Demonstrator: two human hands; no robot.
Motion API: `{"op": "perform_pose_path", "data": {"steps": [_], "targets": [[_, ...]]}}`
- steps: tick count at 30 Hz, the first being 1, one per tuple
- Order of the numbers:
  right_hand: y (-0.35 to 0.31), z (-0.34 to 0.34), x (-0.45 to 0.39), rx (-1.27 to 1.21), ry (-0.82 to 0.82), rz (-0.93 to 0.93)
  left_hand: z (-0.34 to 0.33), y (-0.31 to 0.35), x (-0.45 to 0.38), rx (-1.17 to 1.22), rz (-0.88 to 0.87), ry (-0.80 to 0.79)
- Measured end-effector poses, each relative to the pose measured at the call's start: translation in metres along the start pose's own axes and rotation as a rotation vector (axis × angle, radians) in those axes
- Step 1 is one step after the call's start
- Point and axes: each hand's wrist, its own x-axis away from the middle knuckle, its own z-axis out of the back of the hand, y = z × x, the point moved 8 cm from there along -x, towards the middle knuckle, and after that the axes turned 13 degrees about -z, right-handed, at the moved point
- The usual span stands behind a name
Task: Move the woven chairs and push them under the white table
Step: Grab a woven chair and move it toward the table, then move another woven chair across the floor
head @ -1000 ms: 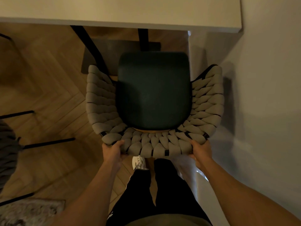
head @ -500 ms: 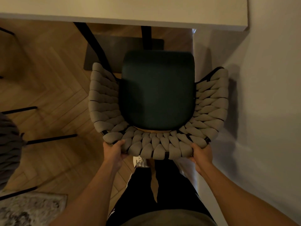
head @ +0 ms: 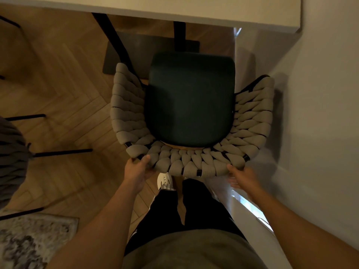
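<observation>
A second chair (head: pixel 11 158) stands at the left, not yet pushed in. Left hand (head: pixel 137 169) and right hand (head: pixel 242 176) clasp the back rim of the chair (head: pixel 191 100) (wide apart, likely for straight steering). Seat front sits just short of the table (head: pixel 155 6) edge, close beside the wall (head: pixel 320 113).

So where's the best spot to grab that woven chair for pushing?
The curved top rim of the grey woven chair's backrest, from behind, one hand at each end. The left hand and right hand sit there now, facing the white table.
</observation>
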Motion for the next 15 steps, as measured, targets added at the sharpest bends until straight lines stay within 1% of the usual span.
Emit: {"op": "perform_pose_path", "data": {"steps": [2,4,8,11,15], "targets": [[0.001,-0.007,0.011,0.137,-0.026,0.004,0.004,-0.001,0.006,-0.047,-0.004,-0.022],[-0.001,-0.024,0.026,0.309,-0.085,0.041,0.012,-0.003,0.011,-0.091,-0.006,-0.011],[-0.012,-0.076,0.047,0.683,-0.185,0.188,0.033,-0.005,0.021,-0.269,-0.047,-0.015],[-0.032,-0.118,0.067,0.904,-0.229,0.328,0.048,-0.007,0.030,-0.396,-0.103,-0.026],[-0.054,-0.158,0.081,1.127,-0.253,0.422,0.071,-0.015,0.041,-0.415,-0.100,-0.014]]}}
